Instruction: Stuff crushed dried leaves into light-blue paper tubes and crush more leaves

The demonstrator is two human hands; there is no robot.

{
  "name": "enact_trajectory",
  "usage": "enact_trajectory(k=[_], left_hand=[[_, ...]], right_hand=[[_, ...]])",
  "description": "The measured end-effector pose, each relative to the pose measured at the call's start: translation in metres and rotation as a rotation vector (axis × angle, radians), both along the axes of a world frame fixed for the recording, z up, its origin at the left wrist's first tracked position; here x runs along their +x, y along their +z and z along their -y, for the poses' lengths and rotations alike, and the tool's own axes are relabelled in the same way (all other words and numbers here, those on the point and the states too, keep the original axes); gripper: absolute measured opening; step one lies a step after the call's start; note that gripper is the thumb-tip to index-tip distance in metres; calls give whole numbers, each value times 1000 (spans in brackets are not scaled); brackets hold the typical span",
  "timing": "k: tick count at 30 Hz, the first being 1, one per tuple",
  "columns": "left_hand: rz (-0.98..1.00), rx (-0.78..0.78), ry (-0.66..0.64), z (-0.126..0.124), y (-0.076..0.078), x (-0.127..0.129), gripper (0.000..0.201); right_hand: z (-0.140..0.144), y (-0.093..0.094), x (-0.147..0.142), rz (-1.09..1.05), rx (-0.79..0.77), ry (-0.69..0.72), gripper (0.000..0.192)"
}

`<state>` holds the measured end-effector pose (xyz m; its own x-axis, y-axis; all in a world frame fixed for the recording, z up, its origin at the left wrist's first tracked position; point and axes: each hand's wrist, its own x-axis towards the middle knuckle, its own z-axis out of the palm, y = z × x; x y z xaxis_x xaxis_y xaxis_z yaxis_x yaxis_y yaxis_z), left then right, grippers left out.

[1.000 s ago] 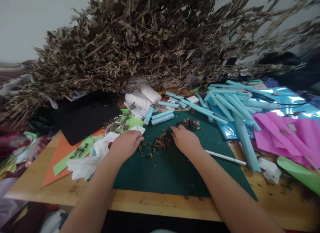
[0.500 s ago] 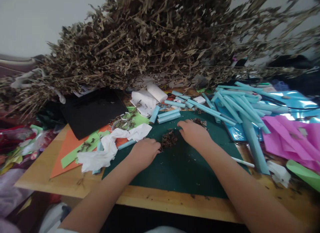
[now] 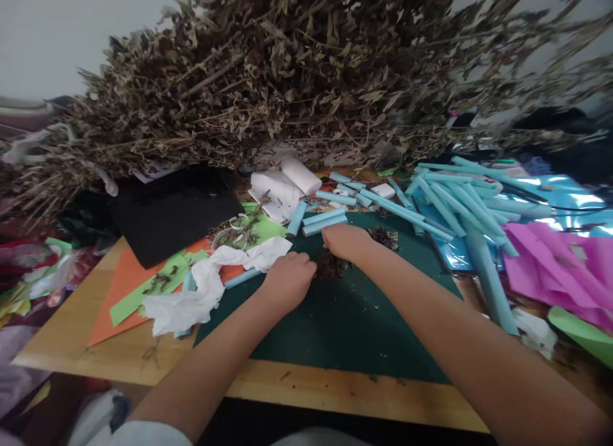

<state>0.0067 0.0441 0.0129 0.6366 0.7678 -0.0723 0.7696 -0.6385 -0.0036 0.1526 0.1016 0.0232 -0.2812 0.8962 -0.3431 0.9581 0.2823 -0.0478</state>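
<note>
Now gathering: left hand (image 3: 287, 278) and right hand (image 3: 345, 240) cupped loosely around the dried leaf crumbs (image 3: 331, 264) on the green mat (image 3: 335, 318), clamped on nothing. Next, likely pressing palms closer without scattering bits.

The near half of the green mat (image 3: 335, 331) is lying bare, giving open room between the two forearms and toward the wooden table edge (image 3: 335, 395). Far of the hands, blue paper tubes (image 3: 318, 223) are crowding the mat's far edge, and the dried branch heap (image 3: 306, 82) is overhanging them, closing the way from above. A crumpled white tissue (image 3: 201, 292) is blocking the left side; a long blue roll (image 3: 486, 273) is hemming the right.
</note>
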Motion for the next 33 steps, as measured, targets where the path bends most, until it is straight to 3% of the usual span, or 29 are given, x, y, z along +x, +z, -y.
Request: enact_trajectory(k=[7, 14, 26, 33], left_hand=[[107, 30, 32, 7, 15, -13, 24], [295, 80, 76, 21, 28, -38, 26], [336, 103, 181, 44, 26, -78, 27], [371, 120, 188, 49, 25, -78, 26]], right_hand=[[8, 2, 9, 73, 92, -77, 24], [18, 13, 42, 22, 150, -95, 25], [41, -9, 58, -136, 61, 41, 22], [39, -11, 57, -241, 13, 67, 22]])
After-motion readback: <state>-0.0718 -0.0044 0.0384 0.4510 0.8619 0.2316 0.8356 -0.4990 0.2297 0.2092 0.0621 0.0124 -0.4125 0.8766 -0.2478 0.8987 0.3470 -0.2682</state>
